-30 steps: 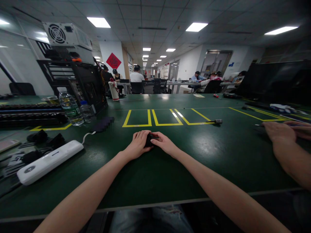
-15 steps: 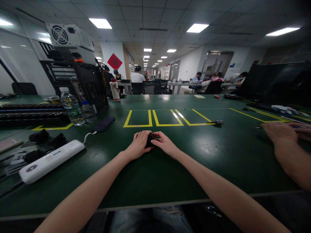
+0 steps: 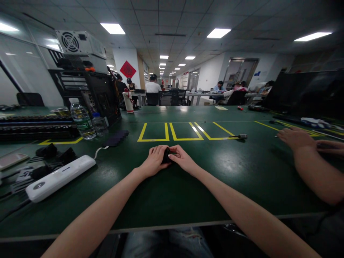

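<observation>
A small black object [image 3: 166, 156] sits between my two hands at the middle of the green table [image 3: 150, 200]; its kind is hard to make out, as fingers cover much of it. My left hand [image 3: 153, 159] wraps round it from the left, fingers over the top and thumb low at the near side. From the right, my right hand [image 3: 180, 157] presses thumb and fingers together against its right side. Just beyond both hands lie yellow tape outlines [image 3: 153, 140] on the tabletop.
On the left are a white power strip [image 3: 60, 178], black adapters and cables [image 3: 47, 152], a water bottle [image 3: 82, 120] and computer hardware [image 3: 102, 96]. A short black cable end [image 3: 242, 136] lies right of the tape. A co-worker's hand [image 3: 297, 138] works at the right.
The co-worker's hands at the right have shifted left. My own hands stay round the black object in nearly the same place. The view has moved slightly.
</observation>
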The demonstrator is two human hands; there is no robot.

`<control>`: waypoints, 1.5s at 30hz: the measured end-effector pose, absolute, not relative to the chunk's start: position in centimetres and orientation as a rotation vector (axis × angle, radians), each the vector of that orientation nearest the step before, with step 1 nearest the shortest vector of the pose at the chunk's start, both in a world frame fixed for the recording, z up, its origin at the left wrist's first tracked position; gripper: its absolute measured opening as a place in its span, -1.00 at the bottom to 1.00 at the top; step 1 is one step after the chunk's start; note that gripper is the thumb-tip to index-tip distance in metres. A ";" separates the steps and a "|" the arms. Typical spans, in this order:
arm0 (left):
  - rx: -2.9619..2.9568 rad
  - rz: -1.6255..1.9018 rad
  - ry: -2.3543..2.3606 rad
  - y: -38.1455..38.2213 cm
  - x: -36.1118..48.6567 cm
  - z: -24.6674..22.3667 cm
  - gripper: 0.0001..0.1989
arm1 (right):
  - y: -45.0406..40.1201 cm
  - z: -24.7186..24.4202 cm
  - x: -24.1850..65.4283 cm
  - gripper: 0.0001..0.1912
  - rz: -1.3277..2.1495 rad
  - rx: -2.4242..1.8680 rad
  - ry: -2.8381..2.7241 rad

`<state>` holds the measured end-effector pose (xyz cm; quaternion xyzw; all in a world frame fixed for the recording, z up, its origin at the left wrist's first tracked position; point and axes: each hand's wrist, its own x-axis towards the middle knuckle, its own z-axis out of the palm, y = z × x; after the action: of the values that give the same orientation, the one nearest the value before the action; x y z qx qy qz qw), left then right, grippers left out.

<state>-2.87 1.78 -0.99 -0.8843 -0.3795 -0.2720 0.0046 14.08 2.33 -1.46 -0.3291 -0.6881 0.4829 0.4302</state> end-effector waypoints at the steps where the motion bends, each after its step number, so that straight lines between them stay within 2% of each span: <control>1: -2.774 -0.848 -1.191 1.7 -2.9 -0.9 -0.48 | 2.4 -1.5 14.1 -0.71 1.214 -0.843 -1.716; 7: -2.780 -0.833 -1.180 1.7 -2.9 -0.9 -0.48 | 2.0 -1.4 14.2 -0.71 1.298 -0.717 -1.741; 12: -2.738 -0.838 -1.185 2.0 -2.8 -1.3 -0.47 | 2.1 -1.6 14.1 -0.79 1.187 -0.718 -1.735; 18: -2.736 -0.851 -1.172 2.0 -2.9 -1.5 -0.46 | 2.6 -1.9 14.1 -0.68 1.183 -0.831 -1.726; 23: -2.736 -0.852 -1.162 1.8 -2.9 -1.4 -0.47 | 2.3 -1.9 14.3 -0.68 1.236 -0.734 -1.767; 29: -2.725 -0.864 -1.159 1.9 -2.9 -1.5 -0.47 | 2.3 -1.9 14.0 -0.77 1.140 -0.761 -1.749; 35: -2.715 -0.866 -1.174 1.8 -3.0 -1.5 -0.46 | 2.5 -1.9 14.0 -0.69 1.186 -0.859 -1.739; 39: -2.724 -0.887 -1.173 1.8 -2.9 -1.6 -0.46 | 2.4 -2.0 14.1 -0.66 1.239 -0.743 -1.758; 45: -2.712 -0.911 -1.180 1.9 -2.9 -1.7 -0.47 | 2.5 -2.2 13.9 -0.78 1.124 -0.749 -1.745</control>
<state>-2.86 1.91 -1.73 -0.8761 -0.3812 -0.2942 0.0234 13.88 2.52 -2.20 -0.3031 -0.7058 0.4548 0.4506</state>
